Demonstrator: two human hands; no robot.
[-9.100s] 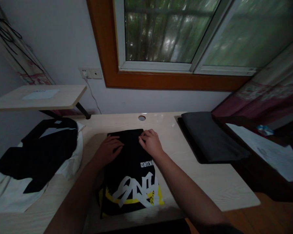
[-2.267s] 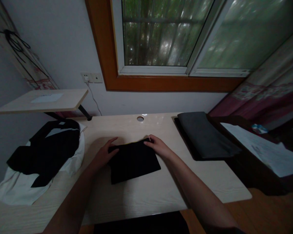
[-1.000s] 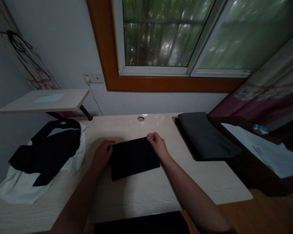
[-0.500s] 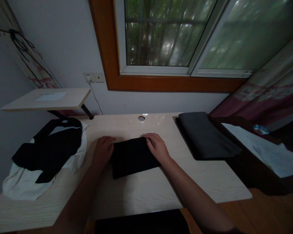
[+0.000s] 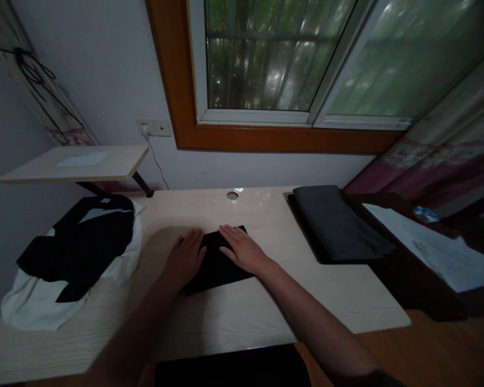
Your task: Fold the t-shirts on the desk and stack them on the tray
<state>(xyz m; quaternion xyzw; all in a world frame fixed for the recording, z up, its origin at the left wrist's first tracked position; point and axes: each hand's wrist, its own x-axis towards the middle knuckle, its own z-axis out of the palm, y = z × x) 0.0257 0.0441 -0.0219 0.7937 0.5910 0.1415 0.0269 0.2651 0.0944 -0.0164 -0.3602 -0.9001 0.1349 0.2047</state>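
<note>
A black folded cloth (image 5: 220,267), roughly rectangular, lies flat on the pale wooden desk (image 5: 306,317) in front of me. My left hand (image 5: 187,255) rests palm down over its left part, fingers stretched out. On its upper right part lies my right hand (image 5: 242,248), also flat with fingers extended. Between the two hands a strip of the cloth shows, along with its lower edge and upper right corner. The rest is hidden under my hands. Whether it is a garment I cannot tell.
Black and white clothes (image 5: 92,247) lie heaped on the desk's left, beside a raised shelf (image 5: 133,161). Dark grey folded cloth (image 5: 334,226) lies at the right end. Beyond it, a sheet of paper (image 5: 431,247) rests on a dark surface. A window (image 5: 266,64) is behind.
Both hands have moved inward from the cloth's left and right edges onto its top, now lying flat and closer together. The cloth stays in about the same place.
</note>
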